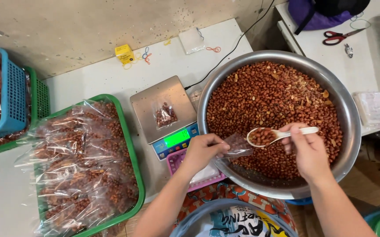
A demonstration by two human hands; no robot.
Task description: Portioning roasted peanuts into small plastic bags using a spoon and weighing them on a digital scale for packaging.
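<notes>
Spooning peanuts (pixel 269 94) w/ right hand (pixel 308 151); left hand (pixel 201 151) holds small bag (pixel 238 145).

A small clear plastic bag (pixel 237 145) is held open over the near-left rim of the big steel bowl (pixel 348 109), a few peanuts inside. A white plastic spoon (pixel 277 134), heaped with red-brown peanuts, lies level with its bowl just beside the bag's mouth, above the peanuts (pixel 269 96) that fill the bowl.

Blue basket (pixel 5 94) cut off left
</notes>
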